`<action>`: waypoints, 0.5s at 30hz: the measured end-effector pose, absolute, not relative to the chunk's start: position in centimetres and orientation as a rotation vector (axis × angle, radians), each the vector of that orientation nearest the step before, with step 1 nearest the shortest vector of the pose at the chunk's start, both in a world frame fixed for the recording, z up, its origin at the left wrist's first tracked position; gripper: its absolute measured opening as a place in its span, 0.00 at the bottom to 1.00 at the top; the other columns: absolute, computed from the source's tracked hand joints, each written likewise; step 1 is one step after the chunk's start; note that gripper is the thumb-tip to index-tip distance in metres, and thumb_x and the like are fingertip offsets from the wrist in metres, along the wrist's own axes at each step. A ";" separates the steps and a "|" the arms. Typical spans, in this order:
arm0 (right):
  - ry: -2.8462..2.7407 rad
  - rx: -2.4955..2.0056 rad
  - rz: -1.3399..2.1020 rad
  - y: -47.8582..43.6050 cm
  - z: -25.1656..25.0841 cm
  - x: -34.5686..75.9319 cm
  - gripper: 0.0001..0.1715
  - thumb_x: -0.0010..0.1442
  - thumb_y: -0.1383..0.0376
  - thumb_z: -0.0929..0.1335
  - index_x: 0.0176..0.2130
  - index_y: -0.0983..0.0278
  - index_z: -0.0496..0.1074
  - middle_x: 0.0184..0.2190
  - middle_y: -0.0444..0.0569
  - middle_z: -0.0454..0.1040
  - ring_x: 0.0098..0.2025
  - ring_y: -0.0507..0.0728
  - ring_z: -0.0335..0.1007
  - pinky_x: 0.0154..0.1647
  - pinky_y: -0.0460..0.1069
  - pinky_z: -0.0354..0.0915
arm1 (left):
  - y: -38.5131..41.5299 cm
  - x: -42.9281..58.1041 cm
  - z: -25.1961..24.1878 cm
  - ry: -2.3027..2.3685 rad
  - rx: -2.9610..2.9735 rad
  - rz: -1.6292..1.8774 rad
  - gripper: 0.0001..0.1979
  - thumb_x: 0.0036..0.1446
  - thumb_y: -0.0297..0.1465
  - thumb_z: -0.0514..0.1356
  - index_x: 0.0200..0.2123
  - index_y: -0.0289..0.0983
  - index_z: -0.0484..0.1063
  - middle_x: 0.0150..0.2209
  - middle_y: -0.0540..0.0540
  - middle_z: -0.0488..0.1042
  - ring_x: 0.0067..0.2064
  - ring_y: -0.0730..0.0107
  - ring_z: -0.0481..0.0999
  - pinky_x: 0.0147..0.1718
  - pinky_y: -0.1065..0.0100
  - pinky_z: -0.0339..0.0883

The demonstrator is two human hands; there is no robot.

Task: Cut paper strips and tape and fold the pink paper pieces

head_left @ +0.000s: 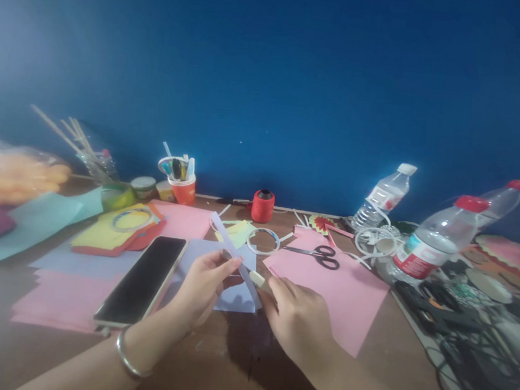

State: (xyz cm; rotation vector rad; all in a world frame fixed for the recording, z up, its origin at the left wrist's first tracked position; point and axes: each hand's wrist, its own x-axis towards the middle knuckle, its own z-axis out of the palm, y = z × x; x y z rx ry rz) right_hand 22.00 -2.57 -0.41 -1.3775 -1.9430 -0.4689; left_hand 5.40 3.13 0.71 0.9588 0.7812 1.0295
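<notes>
My left hand (209,281) pinches a pale lavender paper strip (224,231) between thumb and fingers. The strip slants from upper left down towards my right hand (299,320). Closed fingers of that hand grip a small cream-coloured stick-like object (258,281) with a rounded end, close against the strip. Its exact kind is unclear, and its lower part is hidden by the fingers. Beneath both hands lies a lavender paper sheet (236,302) on the brown table. Black-handled scissors (318,255) rest on a pink sheet (346,293) beyond my right hand.
A phone (143,282) lies left on stacked coloured paper. Behind are a tape roll (263,242), a red thread spool (263,206) and an orange cup (183,189) of pens. Plastic bottles (435,247) and tangled cables (470,341) stand and lie on the right. A blue wall closes the back.
</notes>
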 end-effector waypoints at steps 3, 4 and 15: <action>-1.948 -1.378 -0.471 -2.6 -0.4 22.0 0.11 0.60 0.65 0.63 0.26 0.64 0.68 0.17 0.41 0.66 0.19 0.52 0.63 0.22 0.48 0.46 | 3.2 5.4 0.8 0.845 0.990 1.030 0.08 0.50 0.33 0.63 0.32 0.34 0.74 0.32 0.45 0.75 0.35 0.69 0.73 0.38 0.65 0.67; -1.952 -1.377 -0.472 -2.6 -0.4 22.0 0.11 0.60 0.65 0.63 0.27 0.64 0.68 0.17 0.41 0.67 0.19 0.52 0.63 0.22 0.48 0.46 | 3.2 5.5 0.8 0.866 1.002 1.031 0.08 0.50 0.34 0.63 0.31 0.34 0.74 0.31 0.45 0.75 0.34 0.69 0.73 0.38 0.65 0.67; -1.972 -1.391 -0.469 -2.7 -0.4 22.2 0.11 0.60 0.65 0.63 0.27 0.63 0.67 0.17 0.41 0.66 0.19 0.52 0.63 0.22 0.48 0.47 | 3.3 5.5 0.7 0.991 1.067 1.031 0.09 0.46 0.34 0.64 0.27 0.33 0.75 0.26 0.47 0.74 0.30 0.70 0.73 0.36 0.66 0.68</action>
